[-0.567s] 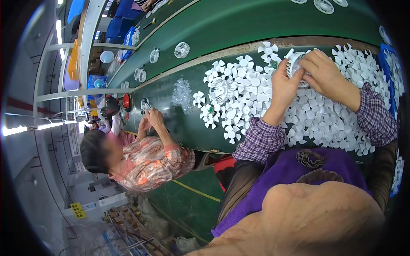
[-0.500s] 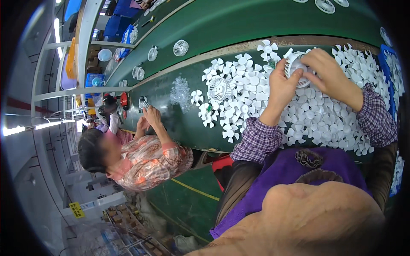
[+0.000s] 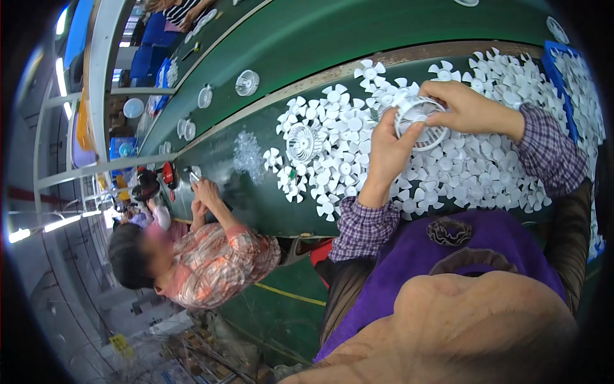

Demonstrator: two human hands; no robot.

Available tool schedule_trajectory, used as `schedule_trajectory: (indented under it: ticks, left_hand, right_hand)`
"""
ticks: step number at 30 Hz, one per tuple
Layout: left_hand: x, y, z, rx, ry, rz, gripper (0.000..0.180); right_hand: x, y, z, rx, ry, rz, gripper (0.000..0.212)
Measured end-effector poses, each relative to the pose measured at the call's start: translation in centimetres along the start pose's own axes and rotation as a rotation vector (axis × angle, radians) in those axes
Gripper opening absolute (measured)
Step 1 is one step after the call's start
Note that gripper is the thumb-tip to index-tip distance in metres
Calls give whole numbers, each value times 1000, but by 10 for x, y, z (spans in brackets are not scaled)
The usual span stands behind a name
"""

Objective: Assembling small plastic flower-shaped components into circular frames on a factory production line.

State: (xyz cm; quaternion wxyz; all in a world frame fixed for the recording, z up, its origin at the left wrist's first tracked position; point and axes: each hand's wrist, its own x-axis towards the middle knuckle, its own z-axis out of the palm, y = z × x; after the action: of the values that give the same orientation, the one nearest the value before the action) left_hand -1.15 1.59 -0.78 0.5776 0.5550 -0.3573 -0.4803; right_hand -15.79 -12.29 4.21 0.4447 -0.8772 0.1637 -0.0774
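Between my two hands I hold a round white plastic fan housing with a slatted guard, raised over a wide spread of loose white fan blades. My left hand grips its near-left rim between thumb and fingers. My right hand closes on its far-right side, thumb on the edge. Whether a fan blade sits inside the housing is hard to make out. Another white fan housing lies among the blades to the left. Beside it is a small green piece.
On the left lies a pile of small clear parts. A green conveyor belt carries several housings, one a slatted housing. At right stands a blue bin of blades. A co-worker sits at left, hands over the table.
The fan housing has turned in my hands and its slatted guard now faces up more. My right hand has shifted to its far-right side. The whole view has moved slightly.
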Motion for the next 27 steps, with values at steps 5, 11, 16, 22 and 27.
schedule_trajectory:
  ticks: [5,11,16,22,27]
  left_hand:
    - [-32,17,-45,-93,107,-183,32]
    - [-86,7,-167,184,802,-133,26]
    - [-80,-11,-201,348,771,-356,50]
    - [-49,-14,-194,438,725,-422,41]
    - [-61,-15,-200,220,757,-230,19]
  right_hand:
    - [39,74,-42,163,176,241,29]
    - [59,89,-96,-704,459,266,34]
    - [128,77,-10,-617,237,-142,21]
    - [163,53,51,-750,52,39,29]
    - [161,56,51,-746,-62,43,31]
